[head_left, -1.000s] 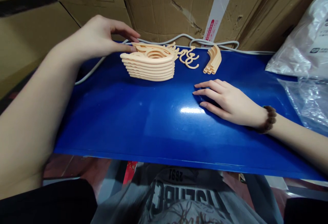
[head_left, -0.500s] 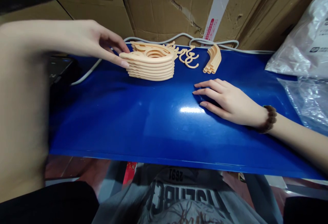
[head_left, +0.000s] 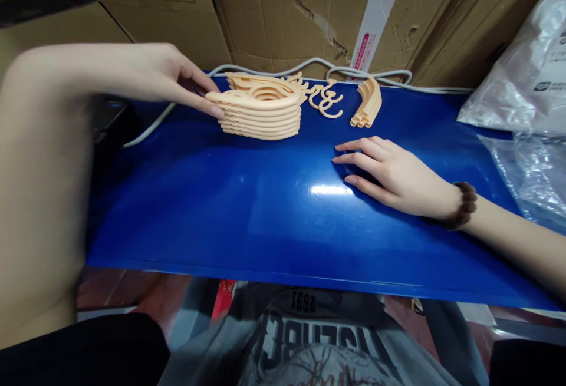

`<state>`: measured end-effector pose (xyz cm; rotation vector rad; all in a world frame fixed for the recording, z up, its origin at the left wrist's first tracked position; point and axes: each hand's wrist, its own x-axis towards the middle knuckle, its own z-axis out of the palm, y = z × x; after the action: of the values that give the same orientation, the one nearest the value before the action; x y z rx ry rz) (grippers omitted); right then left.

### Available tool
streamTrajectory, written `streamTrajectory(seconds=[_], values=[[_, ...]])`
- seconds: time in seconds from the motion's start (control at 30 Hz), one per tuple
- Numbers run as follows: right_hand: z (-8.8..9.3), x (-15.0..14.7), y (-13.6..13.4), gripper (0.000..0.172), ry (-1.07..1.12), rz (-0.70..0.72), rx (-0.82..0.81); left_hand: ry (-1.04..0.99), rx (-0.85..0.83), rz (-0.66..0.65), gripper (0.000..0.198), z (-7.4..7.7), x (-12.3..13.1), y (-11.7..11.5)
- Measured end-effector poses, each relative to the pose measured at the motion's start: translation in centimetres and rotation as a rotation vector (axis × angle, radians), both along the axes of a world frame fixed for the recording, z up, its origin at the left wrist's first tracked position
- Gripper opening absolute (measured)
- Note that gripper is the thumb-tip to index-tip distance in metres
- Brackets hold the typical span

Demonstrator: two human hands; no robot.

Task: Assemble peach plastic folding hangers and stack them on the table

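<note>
1. Touching the ridged cream hanger stack, half-curled left hand sits lower than a second ago; grip unclear.
2. Stack sits rearward on glossy blue table.
3. Right hand rests there unmoved, fingers spread.

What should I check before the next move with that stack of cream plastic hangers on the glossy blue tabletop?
1. Left hand at the left end of the stack of cream plastic hangers: ok.
2. Firm grip: cannot tell.
3. Right hand free of objects, over the glossy blue tabletop: ok.
4. Cream plastic hooks well clear of the stack: not ok, crowding its right end.
5. Curved cream plastic tubes apart from the stack: ok.
</note>
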<state>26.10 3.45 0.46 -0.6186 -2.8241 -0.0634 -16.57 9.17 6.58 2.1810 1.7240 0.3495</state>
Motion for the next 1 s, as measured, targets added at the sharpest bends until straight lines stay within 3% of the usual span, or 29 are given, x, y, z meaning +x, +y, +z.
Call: streamTrajectory(seconds=[0.1,0.27,0.37,0.47,0.53,0.63,0.8,1.0], values=[[0.0,0.0,0.0,0.039,0.003,0.002,-0.004,0.173,-0.079,-0.065,0.066,-0.1,-0.4,0.3],[0.1,-0.1,0.0,0.039,0.002,-0.008,-0.013,0.206,-0.059,-0.054,0.069,0.1,-0.8,0.3],[0.2,0.0,-0.1,0.039,-0.004,-0.016,-0.027,0.157,0.001,0.016,0.074,0.4,-0.6,0.0],[0.2,0.0,-0.1,0.039,-0.013,-0.025,-0.040,-0.029,0.037,0.037,0.076,0.6,0.4,-0.8],[0.2,0.0,-0.1,0.039,-0.017,-0.033,-0.041,-0.159,0.107,0.071,0.067,0.7,1.5,-1.3],[0.1,0.0,-0.1,0.039,-0.017,-0.033,-0.029,-0.162,0.274,0.163,0.052,0.3,2.7,-1.5],[0.0,-0.1,0.0,0.040,-0.006,-0.011,-0.021,-0.233,0.240,0.007,0.081,-1.2,2.9,-0.4],[0.0,-0.1,0.0,0.040,-0.015,-0.029,-0.033,-0.221,0.207,-0.012,0.075,-1.6,3.6,-0.3]])
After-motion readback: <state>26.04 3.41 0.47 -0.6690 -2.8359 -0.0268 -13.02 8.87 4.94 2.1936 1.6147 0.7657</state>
